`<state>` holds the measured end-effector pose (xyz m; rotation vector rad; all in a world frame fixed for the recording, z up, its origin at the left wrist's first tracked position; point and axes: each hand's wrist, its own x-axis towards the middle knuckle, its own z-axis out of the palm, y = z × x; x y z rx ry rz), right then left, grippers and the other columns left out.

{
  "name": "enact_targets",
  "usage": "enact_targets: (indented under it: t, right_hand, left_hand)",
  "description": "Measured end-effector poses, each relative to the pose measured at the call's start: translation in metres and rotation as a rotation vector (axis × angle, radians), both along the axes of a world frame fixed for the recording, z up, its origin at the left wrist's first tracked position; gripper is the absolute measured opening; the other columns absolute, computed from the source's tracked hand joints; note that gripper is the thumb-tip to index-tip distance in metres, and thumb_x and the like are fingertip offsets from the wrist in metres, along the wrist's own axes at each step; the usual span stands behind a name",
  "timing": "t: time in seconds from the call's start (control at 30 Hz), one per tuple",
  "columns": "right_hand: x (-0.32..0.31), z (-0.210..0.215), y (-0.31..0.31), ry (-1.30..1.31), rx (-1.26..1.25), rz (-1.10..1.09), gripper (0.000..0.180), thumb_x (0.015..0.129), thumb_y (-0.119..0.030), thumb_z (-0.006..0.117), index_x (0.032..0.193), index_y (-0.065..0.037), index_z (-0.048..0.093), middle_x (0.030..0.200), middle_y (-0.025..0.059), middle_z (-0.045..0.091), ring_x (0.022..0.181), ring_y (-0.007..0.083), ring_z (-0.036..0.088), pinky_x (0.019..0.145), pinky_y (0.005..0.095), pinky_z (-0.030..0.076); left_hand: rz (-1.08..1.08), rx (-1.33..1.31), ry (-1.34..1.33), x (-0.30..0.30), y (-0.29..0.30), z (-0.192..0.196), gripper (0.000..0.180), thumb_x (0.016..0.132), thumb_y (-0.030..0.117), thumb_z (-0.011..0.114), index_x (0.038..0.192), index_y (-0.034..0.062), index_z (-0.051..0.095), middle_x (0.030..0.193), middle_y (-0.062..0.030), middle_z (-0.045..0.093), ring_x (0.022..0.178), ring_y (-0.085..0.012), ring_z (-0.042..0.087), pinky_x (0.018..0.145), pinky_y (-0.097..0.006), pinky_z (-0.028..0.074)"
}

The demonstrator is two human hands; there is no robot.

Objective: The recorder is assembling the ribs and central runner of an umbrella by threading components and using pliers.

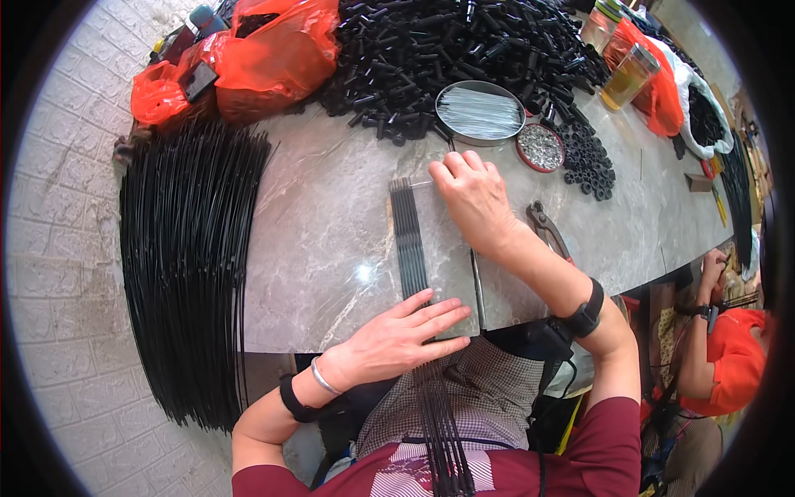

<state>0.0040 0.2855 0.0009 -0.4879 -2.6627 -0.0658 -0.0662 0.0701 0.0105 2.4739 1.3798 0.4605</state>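
A flat row of thin black rods (407, 240) lies side by side on the table and runs down over my lap. My left hand (402, 338) rests palm down across the row, its fingers stretched out and a little apart. Beyond it, my right hand (472, 192) is closed in a pinch, just right of the rods' far ends. A thin pale line shows between those ends and my fingertips; what the fingers hold is too small to make out. To the right of that wrist lie pliers (548, 228) with dark jaws, partly behind my forearm.
A large bundle of black rods (186, 273) overhangs the table's left side. At the back are a heap of black tubular parts (464, 50), a dish of silver pins (480, 112), a red-rimmed dish (540, 147), small black rings (588, 166) and orange bags (277, 66). A co-worker (729, 356) sits at right.
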Motion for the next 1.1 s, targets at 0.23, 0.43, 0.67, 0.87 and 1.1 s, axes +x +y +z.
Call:
enact_targets:
  t: [0.23,0.43,0.67,0.87,1.1]
  right_hand:
    - [0.003,0.009,-0.004,-0.121,-0.036,-0.024,0.006,0.071,-0.007,0.061,0.076,-0.004,0.062,0.091,0.0088,0.060,0.091,0.0239,0.058,0.070,0.0348,0.052]
    - [0.000,0.011,0.003,-0.077,-0.088,0.023,0.008,0.071,-0.004,0.061,0.078,-0.002,0.062,0.092,0.0112,0.060,0.093,0.0268,0.059,0.072,0.0366,0.054]
    - [-0.007,0.015,-0.002,-0.151,-0.089,0.015,0.008,0.073,-0.004,0.059,0.081,-0.002,0.061,0.092,0.0117,0.059,0.094,0.0286,0.059,0.072,0.0385,0.054]
    - [-0.005,0.011,0.008,-0.086,-0.102,0.106,0.008,0.073,-0.005,0.060,0.081,-0.003,0.060,0.090,0.0106,0.058,0.092,0.0279,0.059,0.072,0.0388,0.054]
    - [-0.006,0.008,0.002,-0.055,-0.070,0.078,0.011,0.071,-0.005,0.061,0.082,-0.005,0.059,0.090,0.0094,0.057,0.092,0.0280,0.059,0.072,0.0384,0.053]
  left_hand:
    - [0.006,0.030,-0.007,0.000,0.000,-0.001,0.061,0.070,0.008,0.062,0.129,0.0181,0.052,0.143,-0.0095,0.044,0.132,-0.0244,0.043,0.109,-0.045,0.034]
    - [0.001,0.039,-0.020,0.000,0.000,-0.002,0.061,0.070,0.007,0.063,0.129,0.0172,0.052,0.143,-0.0098,0.043,0.132,-0.0248,0.043,0.110,-0.045,0.034]
    - [-0.004,0.038,-0.006,-0.001,-0.001,-0.001,0.061,0.070,0.008,0.064,0.129,0.0172,0.052,0.144,-0.0102,0.043,0.132,-0.0248,0.042,0.111,-0.045,0.033]
    - [-0.015,0.050,-0.002,-0.001,-0.002,-0.003,0.053,0.073,0.012,0.061,0.125,0.0134,0.054,0.144,-0.0116,0.040,0.134,-0.0253,0.038,0.113,-0.045,0.029]
    - [-0.025,0.048,0.005,-0.002,-0.001,-0.002,0.054,0.073,0.012,0.061,0.126,0.0135,0.054,0.144,-0.0121,0.039,0.134,-0.0252,0.038,0.113,-0.045,0.028]
